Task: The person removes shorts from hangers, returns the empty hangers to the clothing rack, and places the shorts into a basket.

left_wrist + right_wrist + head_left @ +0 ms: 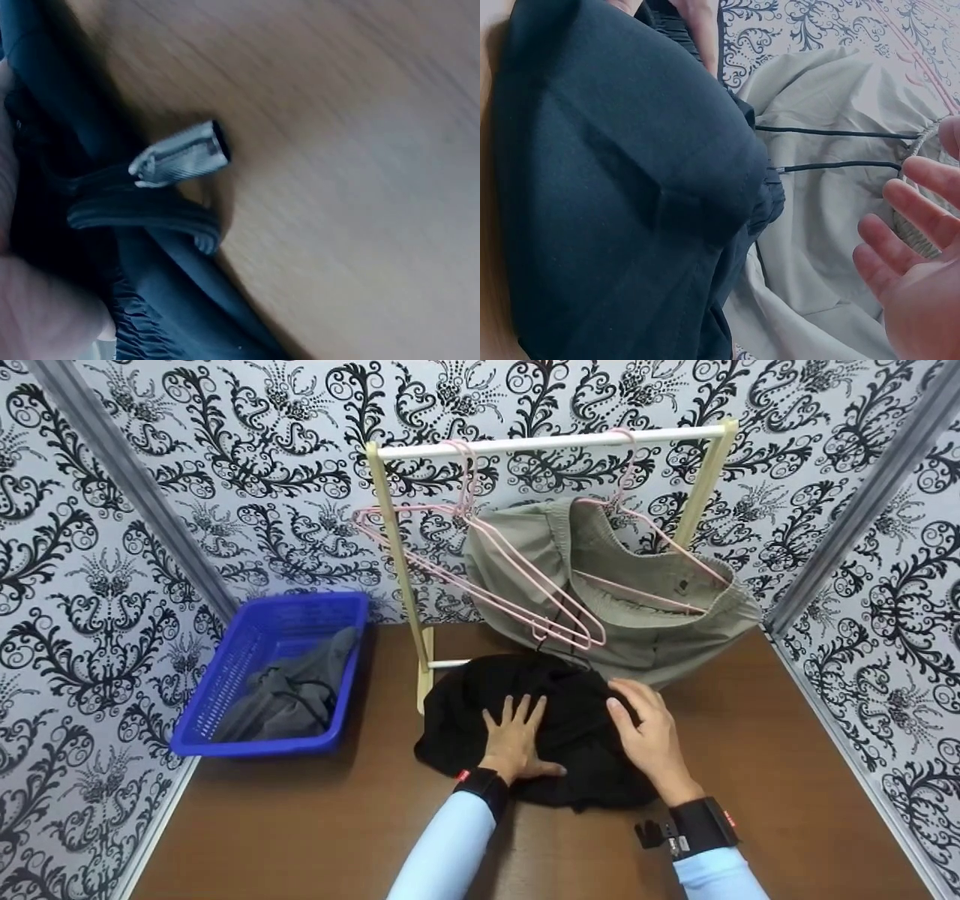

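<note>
A black garment (pixel 577 735) with a gathered elastic waistband (pixel 139 315) lies bunched on the brown table. My left hand (pixel 517 746) rests on top of it, fingers straight and spread. In the left wrist view, a dark cord (pixel 142 212) and a grey cord tip (pixel 184 155) stick out at the garment's edge. My right hand (pixel 652 739) is held at the garment's right side, fingers loosely bent. In the right wrist view that hand (pixel 922 289) holds nothing and stands apart from the black cloth (pixel 622 187).
Behind the garment stands a rack with a white bar (pixel 555 441). A pink hanger (pixel 517 556) hangs there without clothing. Beside it, grey-green bottoms (pixel 660 637) with black drawstrings hang on another. A blue basket (pixel 259 748) with a grey garment (pixel 296 697) sits at left.
</note>
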`<state>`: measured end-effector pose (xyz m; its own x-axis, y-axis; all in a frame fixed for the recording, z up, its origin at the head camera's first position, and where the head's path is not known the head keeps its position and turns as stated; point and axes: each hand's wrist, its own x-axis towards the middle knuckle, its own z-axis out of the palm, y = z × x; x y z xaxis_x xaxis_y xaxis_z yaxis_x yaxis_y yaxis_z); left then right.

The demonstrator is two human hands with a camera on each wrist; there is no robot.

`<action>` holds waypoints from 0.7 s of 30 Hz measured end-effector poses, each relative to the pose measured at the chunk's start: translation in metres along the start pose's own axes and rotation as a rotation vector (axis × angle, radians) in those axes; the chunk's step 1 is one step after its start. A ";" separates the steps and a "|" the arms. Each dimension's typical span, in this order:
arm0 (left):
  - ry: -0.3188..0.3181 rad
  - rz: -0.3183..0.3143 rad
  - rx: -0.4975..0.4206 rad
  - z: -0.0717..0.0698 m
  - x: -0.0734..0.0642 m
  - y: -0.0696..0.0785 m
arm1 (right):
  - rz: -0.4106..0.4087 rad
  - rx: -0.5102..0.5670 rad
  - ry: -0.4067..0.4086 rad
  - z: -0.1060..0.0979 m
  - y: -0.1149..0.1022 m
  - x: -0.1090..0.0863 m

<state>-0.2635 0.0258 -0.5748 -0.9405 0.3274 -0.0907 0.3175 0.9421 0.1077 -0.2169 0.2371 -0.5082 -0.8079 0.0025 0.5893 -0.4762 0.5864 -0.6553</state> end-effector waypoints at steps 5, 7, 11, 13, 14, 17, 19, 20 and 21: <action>0.010 -0.014 -0.057 0.004 0.000 -0.001 | -0.003 0.022 0.009 0.004 -0.001 0.000; 0.015 -0.017 -0.071 0.005 -0.001 0.000 | 0.004 0.033 0.007 0.005 0.000 -0.001; 0.032 -0.024 -0.094 0.004 -0.003 0.001 | 0.010 0.045 0.007 0.008 0.000 -0.002; 0.044 -0.027 -0.099 0.006 -0.003 0.001 | 0.005 0.043 0.010 0.010 0.001 -0.003; 0.053 -0.029 -0.099 0.006 -0.004 0.001 | 0.002 0.038 0.011 0.011 0.001 -0.003; 0.068 -0.034 -0.092 0.007 -0.005 0.002 | 0.001 0.016 0.008 0.013 0.003 -0.004; 0.072 -0.041 -0.096 0.006 -0.006 0.004 | 0.006 0.004 0.001 0.015 0.003 -0.005; 0.074 -0.045 -0.100 0.006 -0.006 0.004 | 0.009 0.003 -0.004 0.015 0.003 -0.006; 0.075 -0.050 -0.106 0.005 -0.007 0.005 | 0.013 0.006 -0.009 0.016 0.002 -0.006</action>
<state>-0.2551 0.0287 -0.5784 -0.9624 0.2705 -0.0245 0.2597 0.9428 0.2092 -0.2186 0.2253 -0.5207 -0.8174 0.0029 0.5761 -0.4673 0.5815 -0.6659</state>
